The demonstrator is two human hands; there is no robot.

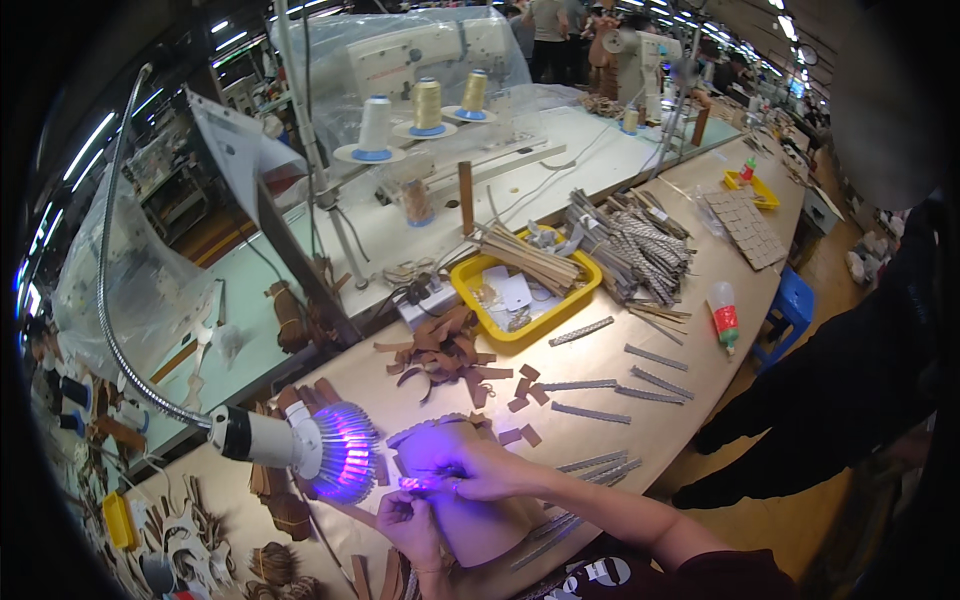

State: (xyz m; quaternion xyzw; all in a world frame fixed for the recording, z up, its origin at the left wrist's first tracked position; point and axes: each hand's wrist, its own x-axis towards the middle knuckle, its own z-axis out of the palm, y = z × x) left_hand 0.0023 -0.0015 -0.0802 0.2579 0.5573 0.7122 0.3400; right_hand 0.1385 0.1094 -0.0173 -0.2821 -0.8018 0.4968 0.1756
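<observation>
Under the purple glow of a lamp (345, 452), both of my hands come together at one small narrow strip (412, 484). Glare washes out its colour and material. My left hand (408, 522) is closed in a pinch at its near side. My right hand (482, 468) is closed on the strip's right end, its fingertips close to the left hand's. Below my hands lies a wide, smooth tan sheet (490, 540), partly covered by them. Small brown tabs (528, 385) and several grey braided straps (590, 412) lie just beyond my right hand.
A yellow tray (520, 330) holds strips and a white card. Brown scraps (440, 350) are heaped beside it, with bundled braided straps (640, 245) to its right. A red-labelled bottle (723, 318) stands near the table edge. Someone in dark clothes (830, 370) is on the right.
</observation>
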